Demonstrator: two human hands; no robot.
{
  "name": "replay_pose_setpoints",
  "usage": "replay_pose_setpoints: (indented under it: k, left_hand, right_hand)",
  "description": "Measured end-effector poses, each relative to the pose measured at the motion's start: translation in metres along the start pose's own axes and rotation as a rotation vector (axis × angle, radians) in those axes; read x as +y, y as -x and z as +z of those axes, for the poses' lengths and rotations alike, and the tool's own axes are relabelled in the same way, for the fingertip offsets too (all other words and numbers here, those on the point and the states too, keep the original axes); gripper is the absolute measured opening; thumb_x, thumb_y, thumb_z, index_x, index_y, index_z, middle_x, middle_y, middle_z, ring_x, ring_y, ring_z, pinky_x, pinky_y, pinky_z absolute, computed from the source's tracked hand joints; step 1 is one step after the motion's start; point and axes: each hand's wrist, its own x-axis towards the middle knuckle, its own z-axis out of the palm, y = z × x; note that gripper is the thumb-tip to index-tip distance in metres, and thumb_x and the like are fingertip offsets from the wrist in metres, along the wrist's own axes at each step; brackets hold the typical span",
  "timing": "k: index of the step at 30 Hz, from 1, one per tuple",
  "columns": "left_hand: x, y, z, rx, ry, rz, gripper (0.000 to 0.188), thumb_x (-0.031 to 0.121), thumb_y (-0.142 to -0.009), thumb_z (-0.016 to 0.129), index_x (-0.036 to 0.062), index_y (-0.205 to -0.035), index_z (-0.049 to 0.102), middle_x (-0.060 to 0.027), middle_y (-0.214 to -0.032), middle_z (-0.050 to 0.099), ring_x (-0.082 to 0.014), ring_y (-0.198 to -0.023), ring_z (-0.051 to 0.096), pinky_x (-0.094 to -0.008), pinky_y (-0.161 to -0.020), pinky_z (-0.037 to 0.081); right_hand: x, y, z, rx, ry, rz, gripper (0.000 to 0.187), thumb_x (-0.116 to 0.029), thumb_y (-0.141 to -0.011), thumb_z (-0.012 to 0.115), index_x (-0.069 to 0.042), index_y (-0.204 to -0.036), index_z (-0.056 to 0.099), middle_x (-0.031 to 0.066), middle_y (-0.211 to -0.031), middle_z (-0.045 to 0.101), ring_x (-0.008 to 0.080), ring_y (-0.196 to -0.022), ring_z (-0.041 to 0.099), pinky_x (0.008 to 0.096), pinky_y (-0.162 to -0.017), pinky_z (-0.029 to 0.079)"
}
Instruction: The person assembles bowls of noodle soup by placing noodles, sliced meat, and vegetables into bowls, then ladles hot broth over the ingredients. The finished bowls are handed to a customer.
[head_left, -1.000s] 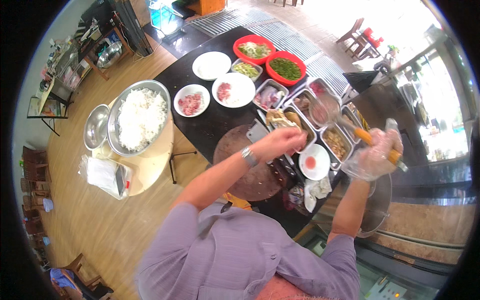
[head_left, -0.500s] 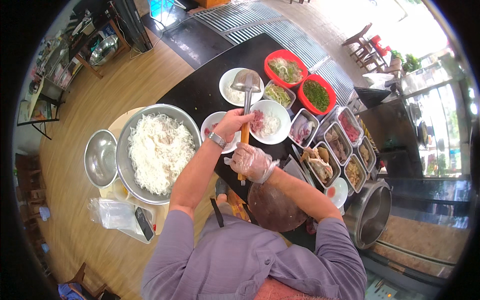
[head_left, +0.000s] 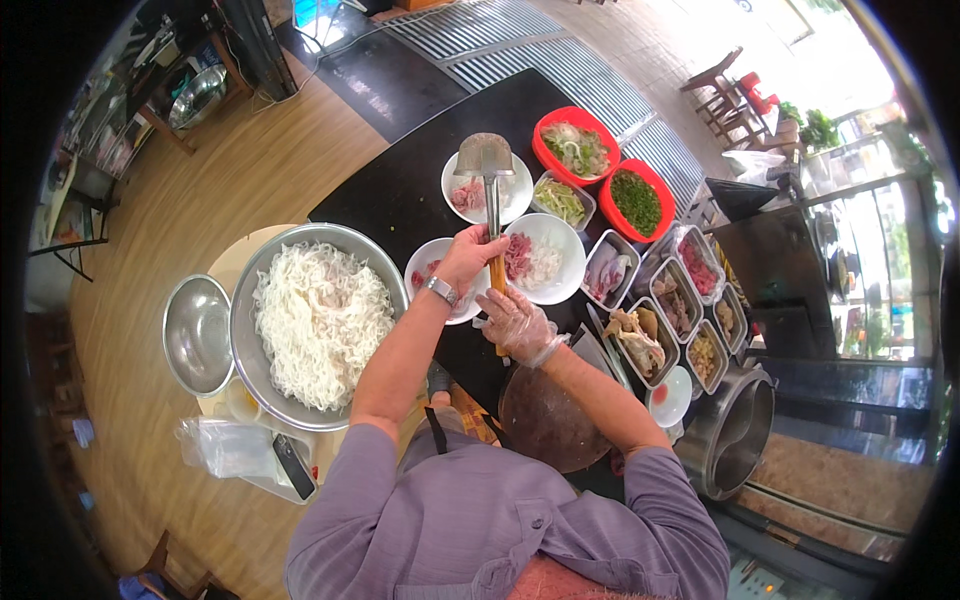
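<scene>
Clasping a strainer ladle [head_left: 484,155] near the table's [head_left: 385,180] far-left edge, left hand [head_left: 467,262] and right hand [head_left: 517,326] hover beside one bowl [head_left: 573,251] already holding noodles [head_left: 546,262], another [head_left: 466,309] seemingly only meat [head_left: 417,279].

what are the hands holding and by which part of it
A metal strainer: the gloved right hand grips its wooden handle low down, the left hand holds that handle's upper end, by the metal shaft.

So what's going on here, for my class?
A person grips a long-handled strainer with bare left hand and plastic-gloved right hand, the left nearer its head, which is over the far white bowl of pinkish meat. Two more white bowls sit closer, and a large metal basin of white noodles stands left.
</scene>
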Motion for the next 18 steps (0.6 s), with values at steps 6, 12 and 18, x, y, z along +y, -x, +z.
replay_pose_setpoints:
  k: [6,12,18]
  left_hand:
    - [0.025,-0.003,0.02,-0.015,0.097,0.078,0.021,0.018,-0.095,0.078,0.0056,-0.111,0.07,-0.0004,-0.097,0.072,-0.0097,-0.083,0.066,-0.029,-0.079,0.054]
    - [0.059,0.037,0.086,-0.087,0.093,0.123,0.025,0.021,-0.096,0.077,0.003,-0.112,0.071,-0.0005,-0.096,0.073,-0.0089,-0.083,0.066,-0.0263,-0.078,0.052]
    - [0.057,0.116,0.196,-0.475,-0.209,0.191,0.042,0.028,-0.104,0.066,-0.0026,-0.134,0.065,-0.0057,-0.111,0.074,-0.0111,-0.099,0.065,-0.027,-0.09,0.051]
  right_hand:
    - [0.016,-0.007,-0.039,0.194,-0.223,0.084,0.039,-0.015,-0.073,0.074,-0.014,-0.111,0.072,0.0199,-0.143,0.056,0.0395,-0.132,0.056,0.053,-0.11,0.049]
    - [-0.003,0.012,-0.11,0.54,-0.465,0.238,0.037,0.002,-0.077,0.078,-0.006,-0.113,0.076,0.0258,-0.144,0.055,0.0432,-0.131,0.06,0.0504,-0.109,0.051]
    - [-0.064,0.089,-0.267,1.028,-0.447,0.86,0.017,-0.009,-0.097,0.07,-0.002,-0.113,0.067,0.017,-0.122,0.07,0.0317,-0.116,0.068,0.0458,-0.102,0.056]
